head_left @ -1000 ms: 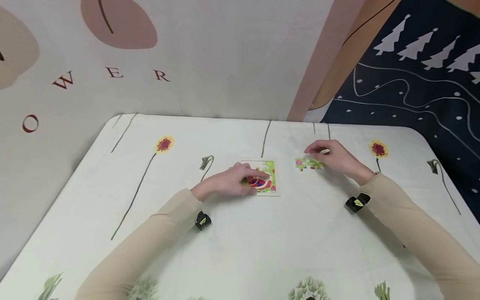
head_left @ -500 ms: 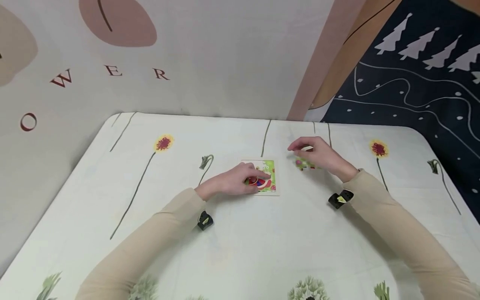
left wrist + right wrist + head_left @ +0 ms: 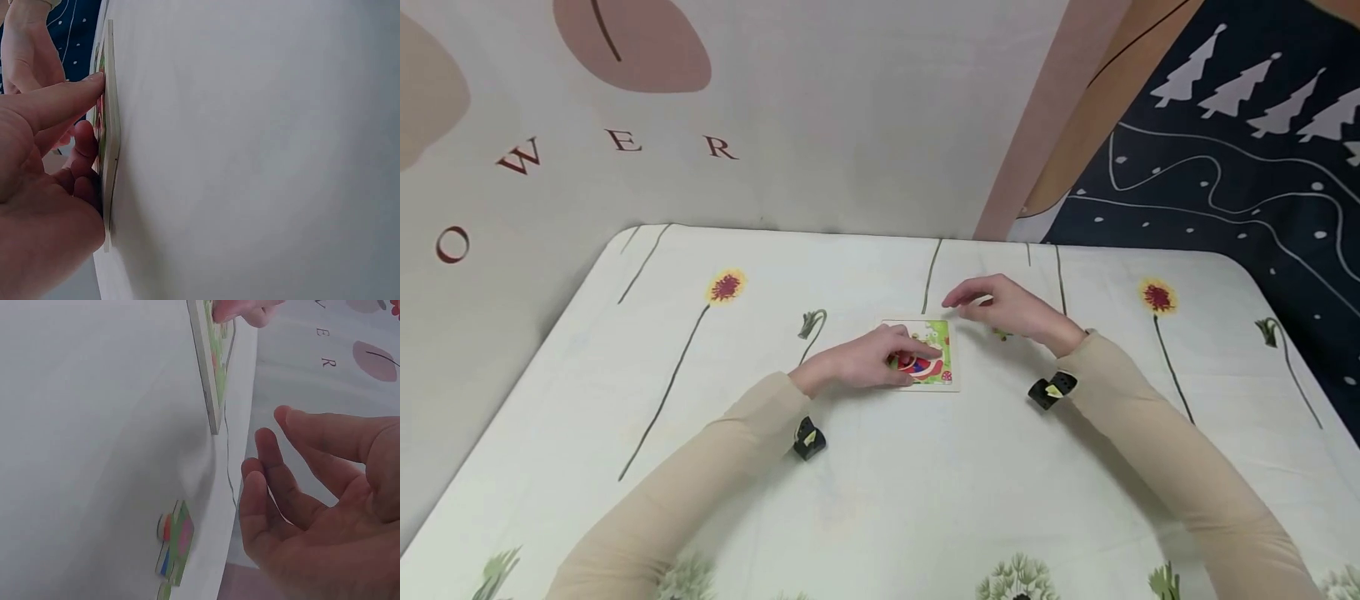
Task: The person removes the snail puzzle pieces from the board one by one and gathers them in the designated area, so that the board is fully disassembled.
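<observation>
A small square wooden jigsaw puzzle (image 3: pixel 942 373) with a bright red and green picture lies on the table. My left hand (image 3: pixel 874 357) rests on its left part, index finger stretched across the picture and thumb at the lower edge. In the left wrist view, fingertips press on the face of the board (image 3: pixel 112 119). My right hand (image 3: pixel 1011 311) hovers just right of the board's upper right corner. Its fingers (image 3: pixel 269 447) are loosely bent, with nothing visible between them. Below it lie loose puzzle pieces (image 3: pixel 181 540), green with pink, mostly hidden by this hand in the head view.
The table wears a white cloth (image 3: pixel 925 483) printed with flowers and stems. A pale wall hanging (image 3: pixel 850 125) with letters rises behind it, and a dark one (image 3: pixel 1217 167) with white trees stands at the right. Black wrist cameras (image 3: pixel 1052 389) sit on both sleeves.
My right hand has moved left, from over the loose pieces toward the board's upper right corner, and now covers most of the pieces. My left hand stays on the board.
</observation>
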Action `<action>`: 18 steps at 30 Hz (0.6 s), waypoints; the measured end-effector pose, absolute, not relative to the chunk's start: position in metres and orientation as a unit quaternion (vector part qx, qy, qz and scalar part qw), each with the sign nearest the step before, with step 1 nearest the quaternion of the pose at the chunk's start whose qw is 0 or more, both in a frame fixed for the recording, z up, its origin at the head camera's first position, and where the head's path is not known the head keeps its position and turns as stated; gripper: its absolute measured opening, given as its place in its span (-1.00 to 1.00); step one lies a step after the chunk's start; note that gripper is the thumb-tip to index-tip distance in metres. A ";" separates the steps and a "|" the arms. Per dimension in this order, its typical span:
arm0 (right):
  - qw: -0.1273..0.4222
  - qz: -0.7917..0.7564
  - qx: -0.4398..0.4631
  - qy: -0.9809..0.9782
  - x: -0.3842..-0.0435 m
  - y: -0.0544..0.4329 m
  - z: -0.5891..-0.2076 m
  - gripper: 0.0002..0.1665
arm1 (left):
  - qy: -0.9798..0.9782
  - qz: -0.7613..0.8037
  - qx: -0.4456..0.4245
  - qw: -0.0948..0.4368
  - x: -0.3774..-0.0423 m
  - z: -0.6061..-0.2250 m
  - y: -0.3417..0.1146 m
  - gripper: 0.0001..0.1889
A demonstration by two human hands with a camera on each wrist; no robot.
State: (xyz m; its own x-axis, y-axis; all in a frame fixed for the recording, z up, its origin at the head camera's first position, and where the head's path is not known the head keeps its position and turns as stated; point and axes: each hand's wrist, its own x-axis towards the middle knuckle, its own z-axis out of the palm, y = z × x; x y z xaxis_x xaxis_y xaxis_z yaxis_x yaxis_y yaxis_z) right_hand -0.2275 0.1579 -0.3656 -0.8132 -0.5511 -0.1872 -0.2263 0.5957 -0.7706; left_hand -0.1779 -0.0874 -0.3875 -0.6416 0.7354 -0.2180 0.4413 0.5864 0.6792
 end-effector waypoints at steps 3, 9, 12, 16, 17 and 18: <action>0.213 -0.389 -0.236 0.865 -0.229 0.153 -0.369 -0.69 | 0.854 0.303 0.341 0.250 -0.178 -0.389 -0.088 -0.49; 0.211 -0.383 -0.267 0.859 -0.229 0.144 -0.376 -0.70 | 0.852 0.305 0.345 0.248 -0.179 -0.389 -0.088 -0.49; 0.207 -0.377 -0.280 0.858 -0.228 0.141 -0.378 -0.71 | 0.852 0.307 0.343 0.251 -0.179 -0.389 -0.088 -0.48; 0.210 -0.372 -0.282 0.859 -0.227 0.138 -0.378 -0.68 | 0.850 0.313 0.337 0.256 -0.178 -0.387 -0.088 -0.48; 0.212 -0.371 -0.281 0.859 -0.226 0.138 -0.379 -0.67 | 0.849 0.316 0.337 0.257 -0.178 -0.387 -0.088 -0.48; 0.214 -0.371 -0.280 0.859 -0.226 0.138 -0.379 -0.67 | 0.848 0.317 0.336 0.258 -0.178 -0.387 -0.088 -0.48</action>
